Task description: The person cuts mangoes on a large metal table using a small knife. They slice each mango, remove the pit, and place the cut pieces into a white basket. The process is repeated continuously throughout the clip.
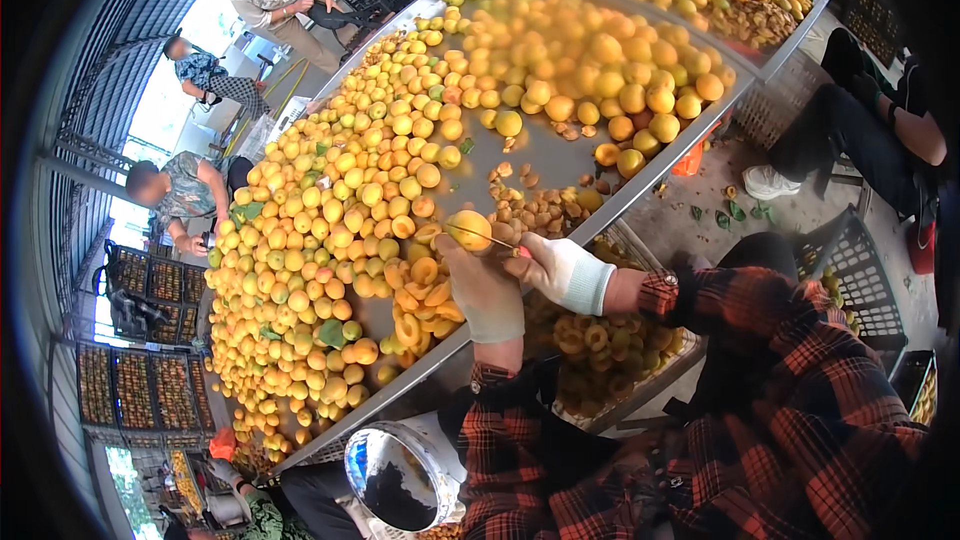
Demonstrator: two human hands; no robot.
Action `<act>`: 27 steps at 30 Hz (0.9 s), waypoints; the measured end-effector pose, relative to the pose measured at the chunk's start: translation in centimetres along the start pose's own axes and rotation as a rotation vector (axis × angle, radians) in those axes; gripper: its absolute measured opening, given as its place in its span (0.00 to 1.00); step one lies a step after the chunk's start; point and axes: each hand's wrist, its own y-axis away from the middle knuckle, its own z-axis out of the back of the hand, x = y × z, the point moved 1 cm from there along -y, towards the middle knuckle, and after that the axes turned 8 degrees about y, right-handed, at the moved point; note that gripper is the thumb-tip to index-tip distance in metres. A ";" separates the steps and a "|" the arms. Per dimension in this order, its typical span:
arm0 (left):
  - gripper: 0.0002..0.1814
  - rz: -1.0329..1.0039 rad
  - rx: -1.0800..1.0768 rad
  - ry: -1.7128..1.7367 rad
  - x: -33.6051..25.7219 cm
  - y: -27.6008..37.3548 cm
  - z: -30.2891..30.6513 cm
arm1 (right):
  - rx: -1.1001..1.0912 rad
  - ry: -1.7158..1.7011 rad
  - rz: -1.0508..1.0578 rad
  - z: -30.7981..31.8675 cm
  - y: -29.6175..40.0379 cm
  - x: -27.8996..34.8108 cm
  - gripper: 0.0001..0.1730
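My left hand [484,289], in a soiled whitish glove, holds a whole yellow apricot [469,230] over the metal table's near edge. In my right hand [562,270], also gloved, is a small knife [487,237] with a red handle, its thin blade lying across the apricot. Halved apricots [424,292] are piled on the table left of my hands. Beyond and to the right of the fruit lies a heap of brown apricot pits [536,210]. A large spread of whole apricots [337,202] covers much of the table.
A crate of halved apricots [615,345] stands below the table edge [622,199], near my lap. A white bucket [397,476] is at the lower middle, a black basket [855,277] at the right. Several people are around the table; one person's leg [806,127] shows at right.
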 end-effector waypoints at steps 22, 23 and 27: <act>0.21 0.000 0.100 -0.097 -1.5 0.6 2.3 | 0.014 0.133 0.079 -0.2 -0.5 1.2 0.22; 0.21 -0.066 0.146 -0.188 -1.8 0.8 2.1 | 0.025 0.177 0.075 0.0 -0.5 1.4 0.22; 0.22 -0.259 0.253 -0.602 -1.9 1.7 2.3 | 0.135 0.317 0.013 -0.2 -0.6 1.9 0.18</act>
